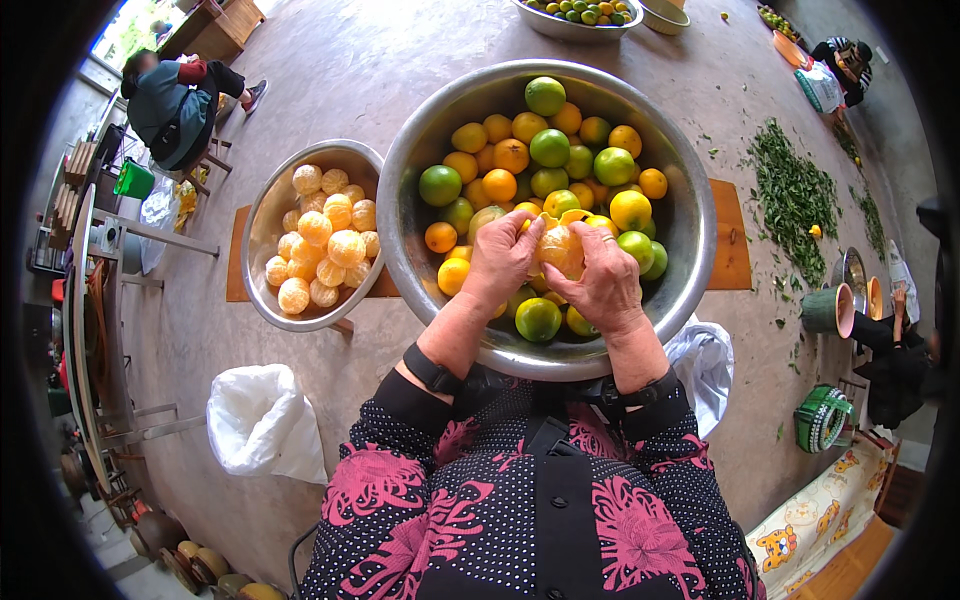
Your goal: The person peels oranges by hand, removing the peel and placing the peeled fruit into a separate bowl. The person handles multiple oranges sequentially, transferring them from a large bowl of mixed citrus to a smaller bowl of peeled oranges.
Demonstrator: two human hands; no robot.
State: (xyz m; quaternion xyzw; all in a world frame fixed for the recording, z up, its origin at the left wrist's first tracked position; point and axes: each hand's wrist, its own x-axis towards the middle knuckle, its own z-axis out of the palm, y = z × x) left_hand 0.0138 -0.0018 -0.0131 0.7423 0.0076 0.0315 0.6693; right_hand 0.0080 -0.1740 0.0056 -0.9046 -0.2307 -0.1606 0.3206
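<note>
Both hands hold one partly peeled mandarin orange (561,251) above a large steel basin (397,247). My left hand (496,251) grips it from the left, fingertips at the loosened peel (574,216). From the right, my right hand (600,271) has its thumb against the bare segments and its fingers by the peel. Unpeeled green, yellow and orange citrus fruits (550,148) lie in the basin beneath. Left of it, a smaller steel bowl (255,247) holds several peeled mandarins (316,229). The underside of the held fruit is partly hidden by my fingers.
Both vessels rest on a wooden bench (729,236). A white sack (262,420) stands at the lower left, another bag (701,367) at the right. Green leaves (795,195) litter the floor. One person (169,112) sits at the upper left; others are at the right edge.
</note>
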